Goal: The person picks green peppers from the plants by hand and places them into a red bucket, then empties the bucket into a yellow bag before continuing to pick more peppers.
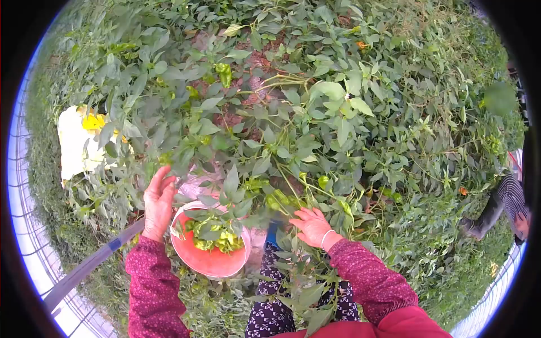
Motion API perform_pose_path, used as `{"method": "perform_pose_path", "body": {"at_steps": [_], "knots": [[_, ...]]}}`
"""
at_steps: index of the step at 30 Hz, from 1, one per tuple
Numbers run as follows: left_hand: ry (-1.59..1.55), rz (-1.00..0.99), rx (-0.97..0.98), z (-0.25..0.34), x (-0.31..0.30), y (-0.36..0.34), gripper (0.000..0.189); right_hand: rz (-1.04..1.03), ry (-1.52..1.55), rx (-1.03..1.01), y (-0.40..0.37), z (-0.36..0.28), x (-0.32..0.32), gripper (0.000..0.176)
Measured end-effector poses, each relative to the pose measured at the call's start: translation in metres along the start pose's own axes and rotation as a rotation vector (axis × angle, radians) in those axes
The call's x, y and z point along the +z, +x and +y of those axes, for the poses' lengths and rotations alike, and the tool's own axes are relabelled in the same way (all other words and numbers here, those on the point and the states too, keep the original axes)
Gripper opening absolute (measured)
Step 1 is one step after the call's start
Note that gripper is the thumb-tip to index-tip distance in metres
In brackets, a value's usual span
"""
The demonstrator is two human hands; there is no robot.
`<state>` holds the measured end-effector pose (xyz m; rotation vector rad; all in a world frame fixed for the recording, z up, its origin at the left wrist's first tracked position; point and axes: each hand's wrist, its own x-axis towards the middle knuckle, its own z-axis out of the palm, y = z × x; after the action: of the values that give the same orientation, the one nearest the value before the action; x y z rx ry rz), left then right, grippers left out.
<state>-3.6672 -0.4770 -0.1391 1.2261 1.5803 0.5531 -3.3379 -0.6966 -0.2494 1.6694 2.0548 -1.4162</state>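
Note:
My left hand (158, 204) is raised beside the bucket's left rim, fingers stretched out among leaves and nothing held. Below and right of it stands a white-rimmed bucket (209, 269) with a red-orange inside, partly filled with green peppers (225, 241) and some leaves. My right hand (313, 227), a pale band at its wrist, has its fingers curled together on a pepper plant stem, fingertips partly lost in foliage. Just up and left of those fingers hangs a cluster of green peppers (278, 199). Another green pepper (323, 181) hangs above the hand.
Dense pepper plants surround me. A long green pepper (224, 75) hangs farther ahead. A grey pole (93, 263) slants at lower left, and a white and yellow sack (79, 146) lies at left. Another person's striped sleeve (511, 197) shows at far right.

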Motion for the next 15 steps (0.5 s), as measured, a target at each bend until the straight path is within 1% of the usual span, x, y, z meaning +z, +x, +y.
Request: {"method": "perform_pose_path", "body": {"at_steps": [2, 3, 4, 5, 6, 7, 8, 9, 11, 12, 14, 15], "knots": [[0.009, 0.025, -0.07, 0.003, -0.02, -0.044, 0.034, -0.013, 0.047, 0.042, -0.02, -0.008, -0.001, 0.052], [-0.029, 0.041, -0.154, -0.007, -0.039, -0.063, 0.027, -0.014, 0.069, 0.069, -0.03, -0.011, -0.004, 0.053], [0.058, 0.095, -0.084, -0.01, -0.056, -0.085, 0.021, -0.028, 0.081, 0.067, -0.04, -0.014, -0.007, 0.053], [0.057, 0.172, -0.173, -0.013, -0.076, -0.107, 0.02, -0.045, 0.136, 0.088, -0.052, -0.018, -0.008, 0.052], [0.011, 0.249, -0.222, -0.008, -0.091, -0.132, 0.021, -0.059, 0.189, 0.108, -0.063, -0.021, -0.01, 0.051], [0.027, 0.297, -0.297, -0.008, -0.109, -0.152, 0.025, -0.074, 0.242, 0.125, -0.073, -0.023, -0.012, 0.05], [0.063, 0.374, -0.31, -0.005, -0.125, -0.173, 0.031, -0.06, 0.187, 0.127, -0.083, -0.026, -0.013, 0.048], [0.047, 0.44, -0.343, -0.008, -0.144, -0.19, 0.033, -0.046, 0.2, 0.146, -0.092, -0.026, -0.016, 0.047], [-0.042, 0.562, -0.418, 0.002, -0.176, -0.213, 0.039, -0.021, 0.231, 0.183, -0.112, -0.032, -0.024, 0.045], [-0.071, 0.602, -0.443, 0.001, -0.194, -0.222, 0.041, 0.021, 0.236, 0.204, -0.121, -0.037, -0.032, 0.042], [-0.127, 0.671, -0.49, -0.001, -0.225, -0.237, 0.046, 0.038, 0.273, 0.284, -0.137, -0.048, -0.05, 0.04], [-0.098, 0.716, -0.48, 0.002, -0.233, -0.242, 0.052, 0.059, 0.291, 0.328, -0.144, -0.052, -0.06, 0.039]]}}
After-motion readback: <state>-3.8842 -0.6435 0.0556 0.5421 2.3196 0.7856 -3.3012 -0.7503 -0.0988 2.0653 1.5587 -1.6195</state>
